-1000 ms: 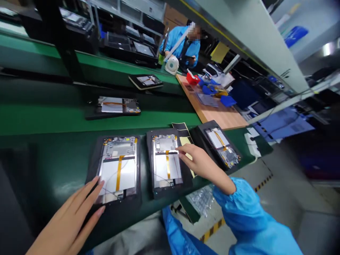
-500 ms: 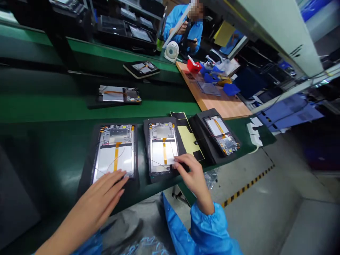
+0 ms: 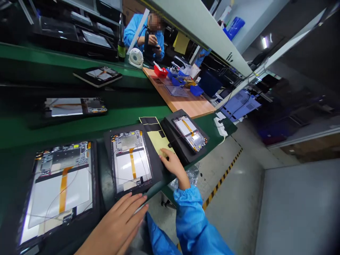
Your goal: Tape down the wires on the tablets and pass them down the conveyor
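Your right hand [image 3: 173,165]: fingers half-curled at part-bare yellow backing sheet [image 3: 156,140], black pads [image 3: 152,127] beyond; can't tell grip. Left hand [image 3: 117,224]: fingers extended, empty, beside opened tablet [image 3: 125,165].

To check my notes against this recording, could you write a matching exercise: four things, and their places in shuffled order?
1. Left hand
2. Right hand
3. White fan
4. Red bin

A. On the wooden board
B. Over the yellow sheet
C. Beside the bottle
D. By the near edge of an opened tablet

Right pairs: 1-D, 2-B, 3-C, 4-A
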A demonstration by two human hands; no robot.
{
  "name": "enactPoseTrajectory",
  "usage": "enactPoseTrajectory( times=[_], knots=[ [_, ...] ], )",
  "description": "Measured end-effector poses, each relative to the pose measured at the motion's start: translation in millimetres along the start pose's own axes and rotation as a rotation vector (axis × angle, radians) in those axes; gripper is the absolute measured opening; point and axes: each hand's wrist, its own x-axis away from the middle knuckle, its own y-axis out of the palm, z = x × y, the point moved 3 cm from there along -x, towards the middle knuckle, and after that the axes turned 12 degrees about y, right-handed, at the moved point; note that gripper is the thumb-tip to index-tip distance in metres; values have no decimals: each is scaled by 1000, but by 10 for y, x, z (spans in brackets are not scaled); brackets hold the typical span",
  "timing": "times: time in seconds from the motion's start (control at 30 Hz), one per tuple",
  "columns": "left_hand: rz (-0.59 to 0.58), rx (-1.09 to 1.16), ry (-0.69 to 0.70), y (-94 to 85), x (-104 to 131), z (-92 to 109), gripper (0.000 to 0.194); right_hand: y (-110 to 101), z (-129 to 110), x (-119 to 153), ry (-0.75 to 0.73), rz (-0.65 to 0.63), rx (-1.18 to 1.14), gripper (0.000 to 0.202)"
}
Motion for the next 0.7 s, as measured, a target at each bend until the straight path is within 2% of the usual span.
enactPoseTrajectory(
  times=[0.1,0.2,0.23,0.3,0.37,0.43,0.5,0.57,0.7],
  knots=[
    [38,38,-43,79,165,-57,42,40,3,140,7,5,-22,26],
    [73,114,-81,134,251,-127,39,-93,-70,299,31,117,-73,25],
    [92,160,-132,136,245,-161,38,-162,-133,376,38,171,-96,28],
    [155,309,-367,117,177,-257,36,-284,-333,586,26,259,-146,35],
    [262,582,-714,95,44,-355,46,-324,-613,842,-32,265,-187,35],
    [377,928,-1017,85,-144,-410,75,-258,-906,1076,-145,159,-214,29],
    [473,1165,-1219,59,-327,-451,102,-127,-1119,1238,-306,-30,-257,27],
    [548,1242,-1351,14,-414,-515,114,-24,-1166,1293,-369,-106,-314,30],
    [604,1208,-1423,-46,-308,-672,114,73,-996,1201,-333,-36,-339,26]
  ],
)
